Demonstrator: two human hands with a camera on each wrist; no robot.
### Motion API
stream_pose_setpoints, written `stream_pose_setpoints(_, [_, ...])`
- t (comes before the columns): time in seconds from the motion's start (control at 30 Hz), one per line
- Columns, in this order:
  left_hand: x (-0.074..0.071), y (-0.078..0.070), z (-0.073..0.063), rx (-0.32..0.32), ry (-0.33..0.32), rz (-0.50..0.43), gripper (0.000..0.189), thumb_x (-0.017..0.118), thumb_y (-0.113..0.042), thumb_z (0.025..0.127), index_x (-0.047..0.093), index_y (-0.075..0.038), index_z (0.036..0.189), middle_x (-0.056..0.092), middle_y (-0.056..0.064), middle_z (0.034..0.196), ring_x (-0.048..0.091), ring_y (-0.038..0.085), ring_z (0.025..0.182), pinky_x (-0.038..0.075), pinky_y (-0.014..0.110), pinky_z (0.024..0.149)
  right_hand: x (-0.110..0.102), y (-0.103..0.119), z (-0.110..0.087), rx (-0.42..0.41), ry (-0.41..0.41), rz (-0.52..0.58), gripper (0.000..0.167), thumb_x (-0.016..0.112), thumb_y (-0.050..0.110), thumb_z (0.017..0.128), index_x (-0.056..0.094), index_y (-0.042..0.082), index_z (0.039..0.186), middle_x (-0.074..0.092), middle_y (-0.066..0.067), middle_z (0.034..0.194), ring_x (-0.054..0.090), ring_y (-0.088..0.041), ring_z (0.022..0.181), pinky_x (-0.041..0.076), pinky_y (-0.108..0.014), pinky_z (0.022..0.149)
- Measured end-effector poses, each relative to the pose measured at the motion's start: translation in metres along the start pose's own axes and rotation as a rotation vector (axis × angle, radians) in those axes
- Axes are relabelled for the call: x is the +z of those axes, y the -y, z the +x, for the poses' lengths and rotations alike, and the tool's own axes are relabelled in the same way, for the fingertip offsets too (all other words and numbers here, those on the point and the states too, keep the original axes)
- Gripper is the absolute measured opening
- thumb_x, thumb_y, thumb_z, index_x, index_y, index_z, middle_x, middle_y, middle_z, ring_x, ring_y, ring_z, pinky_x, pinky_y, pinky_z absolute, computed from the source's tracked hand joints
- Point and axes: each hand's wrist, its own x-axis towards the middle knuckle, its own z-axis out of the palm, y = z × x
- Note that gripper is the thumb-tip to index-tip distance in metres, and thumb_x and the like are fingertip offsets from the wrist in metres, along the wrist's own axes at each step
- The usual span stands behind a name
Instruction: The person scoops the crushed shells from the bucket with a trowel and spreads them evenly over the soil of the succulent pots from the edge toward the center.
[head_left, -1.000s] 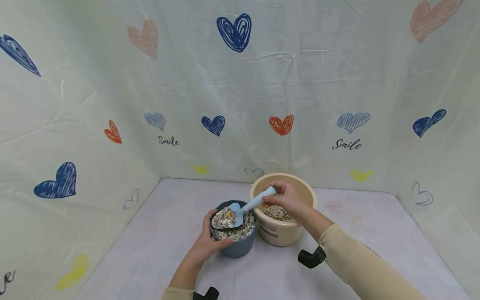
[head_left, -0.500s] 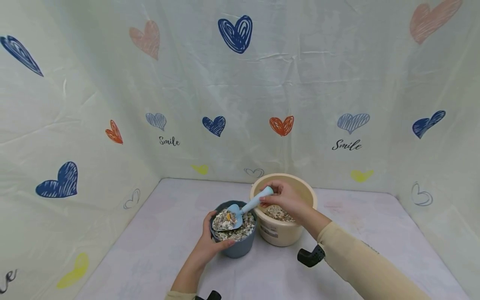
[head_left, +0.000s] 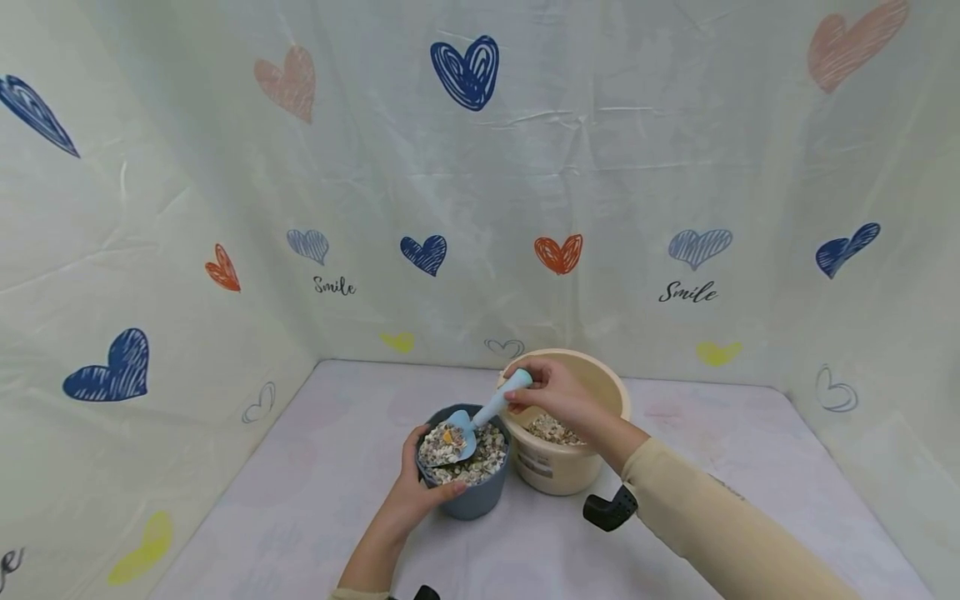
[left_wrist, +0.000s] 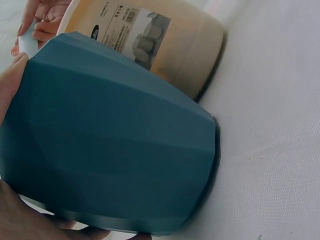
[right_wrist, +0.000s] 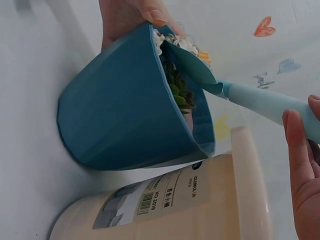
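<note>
A blue flowerpot (head_left: 480, 500) holds pale gravelly mix and, in the right wrist view, a small green succulent (right_wrist: 179, 94). My left hand (head_left: 412, 492) grips the pot from the left, thumb near the front rim and fingers round the far side. Between fingers and thumb, my right hand (head_left: 558, 396) holds the handle of a light blue scoop (head_left: 501, 402). The scoop's blade, heaped with mix (head_left: 442, 446) and an orange bit, slants over the pot's left half. It covers part of the contents in the head view.
Close to the pot's right stands a cream plastic tub (head_left: 555, 473) with a printed label (right_wrist: 150, 202) and more gravelly mix inside. The pale cloth-covered table (head_left: 300, 500) meets a heart-printed curtain (head_left: 480, 183) at the back and sides.
My right hand and the loaded scoop have shifted a little to the left over the pot. My left hand keeps its grip, and the tub stays put.
</note>
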Motion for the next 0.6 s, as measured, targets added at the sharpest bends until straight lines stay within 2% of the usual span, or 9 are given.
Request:
stream_pose_setpoints(0.23, [-0.001, 0.001, 0.0, 0.006, 0.004, 0.0, 0.11, 0.087, -0.018, 0.073, 0.01, -0.02, 0.152, 0.006, 0.031, 0.155, 0.004, 0.05, 0.142, 0.012, 0.068, 0.107, 0.004, 0.005, 0.002, -0.024, 0.005, -0.017, 0.03, 0.069, 0.002, 0.089, 0.06, -0.007, 0.117, 0.067, -0.011, 0.093, 0.068, -0.021, 0.079, 0.056, -0.041, 0.075])
stream_pose_setpoints(0.37, [-0.001, 0.001, 0.0, 0.008, 0.007, 0.0, 0.11, 0.086, -0.019, 0.073, 0.01, -0.02, 0.152, 0.006, 0.031, 0.155, 0.004, 0.051, 0.141, 0.013, 0.068, 0.107, 0.005, 0.007, 0.003, -0.024, 0.005, -0.024, 0.029, 0.068, 0.002, 0.09, 0.06, -0.006, 0.116, 0.067, -0.011, 0.093, 0.068, -0.021, 0.079, 0.055, -0.047, 0.078])
stream_pose_setpoints(0.6, [-0.001, 0.002, 0.0, 0.016, 0.01, 0.003, 0.11, 0.086, -0.019, 0.074, 0.009, -0.019, 0.152, 0.007, 0.031, 0.155, 0.004, 0.051, 0.142, 0.012, 0.068, 0.107, 0.008, 0.013, 0.004, -0.021, -0.005, -0.026, 0.027, 0.068, -0.001, 0.089, 0.061, -0.006, 0.115, 0.068, -0.012, 0.092, 0.068, -0.023, 0.078, 0.055, -0.046, 0.077])
